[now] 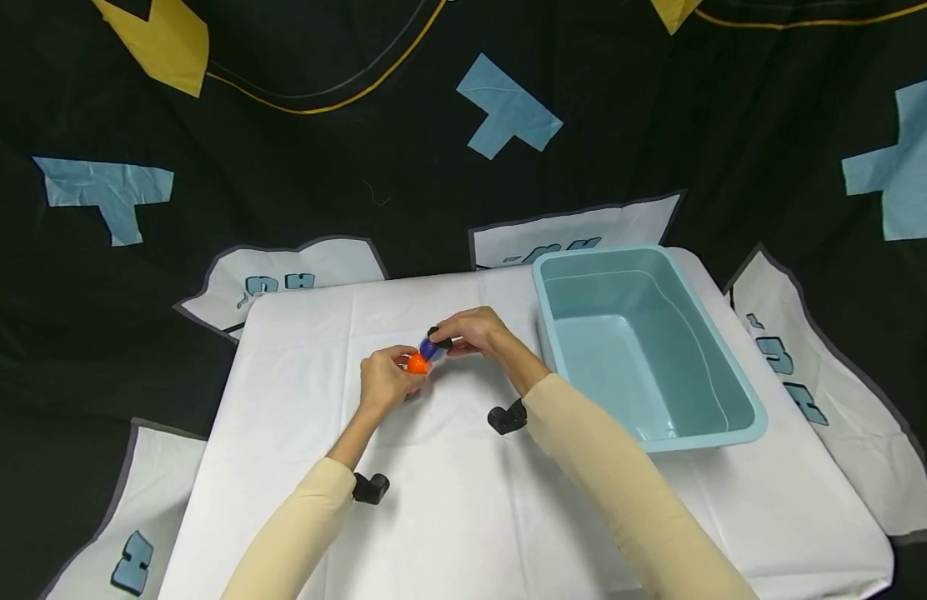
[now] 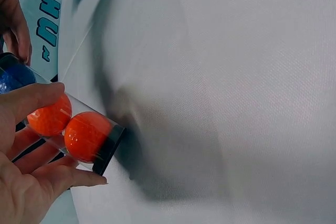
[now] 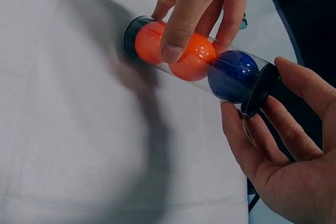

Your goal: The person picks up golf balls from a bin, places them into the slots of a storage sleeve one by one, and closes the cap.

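Note:
Over the white table, both hands hold a clear plastic tube (image 3: 201, 83) tilted in the air. Inside it sit two orange balls (image 2: 86, 136) and one blue ball (image 3: 232, 77). A black cap covers each end. My left hand (image 1: 381, 383) grips the tube around the orange balls, thumb pressed on its near side, with one black cap (image 2: 108, 150) beyond its fingers. At the blue end, my right hand (image 1: 474, 329) pinches the other black cap (image 3: 260, 91) between its fingertips, some of them underneath.
A light blue plastic bin (image 1: 613, 358) stands on the right of the table (image 1: 433, 500), its rim close to the right forearm. Black wrist camera mounts (image 1: 507, 417) stick out below both wrists. A dark curtain (image 1: 321, 183) with taped shapes hangs behind.

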The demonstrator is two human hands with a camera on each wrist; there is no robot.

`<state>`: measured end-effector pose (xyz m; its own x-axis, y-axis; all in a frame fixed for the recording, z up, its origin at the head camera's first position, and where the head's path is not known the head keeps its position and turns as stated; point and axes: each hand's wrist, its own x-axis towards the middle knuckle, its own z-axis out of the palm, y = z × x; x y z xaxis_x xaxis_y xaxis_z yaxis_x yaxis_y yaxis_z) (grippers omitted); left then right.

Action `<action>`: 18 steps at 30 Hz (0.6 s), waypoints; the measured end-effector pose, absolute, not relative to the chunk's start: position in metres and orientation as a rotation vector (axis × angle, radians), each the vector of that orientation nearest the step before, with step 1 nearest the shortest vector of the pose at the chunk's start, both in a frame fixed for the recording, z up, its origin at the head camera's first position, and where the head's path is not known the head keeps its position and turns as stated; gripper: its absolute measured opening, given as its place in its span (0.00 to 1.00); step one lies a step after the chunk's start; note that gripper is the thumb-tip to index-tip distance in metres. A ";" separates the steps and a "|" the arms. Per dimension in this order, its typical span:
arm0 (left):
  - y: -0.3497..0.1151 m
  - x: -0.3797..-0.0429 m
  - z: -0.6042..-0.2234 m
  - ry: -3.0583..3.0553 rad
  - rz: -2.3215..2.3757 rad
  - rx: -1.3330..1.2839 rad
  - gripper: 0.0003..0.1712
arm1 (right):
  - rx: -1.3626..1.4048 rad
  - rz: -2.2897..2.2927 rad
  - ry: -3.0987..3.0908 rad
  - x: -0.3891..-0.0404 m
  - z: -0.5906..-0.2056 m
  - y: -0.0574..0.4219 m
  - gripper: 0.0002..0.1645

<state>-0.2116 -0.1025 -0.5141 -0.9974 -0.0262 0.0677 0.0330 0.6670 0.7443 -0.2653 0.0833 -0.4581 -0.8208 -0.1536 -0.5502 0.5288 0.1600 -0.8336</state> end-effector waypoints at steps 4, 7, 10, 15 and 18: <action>-0.102 -0.212 -0.514 -2.818 -1.225 0.000 0.24 | 0.372 -1.735 1.889 -0.266 -0.458 0.084 0.22; -0.102 -0.212 -0.514 -2.823 -1.227 0.023 0.25 | 0.375 -1.746 1.877 -0.265 -0.459 0.084 0.23; -0.101 -0.211 -0.515 -2.823 -1.224 0.020 0.25 | 0.379 -1.755 1.891 -0.265 -0.460 0.083 0.22; -0.099 -0.211 -0.515 -2.833 -1.228 0.020 0.25 | 0.409 -1.788 1.893 -0.263 -0.464 0.083 0.21; -0.100 -0.211 -0.515 -2.825 -1.248 0.036 0.25 | 0.410 -1.806 1.874 -0.263 -0.465 0.083 0.22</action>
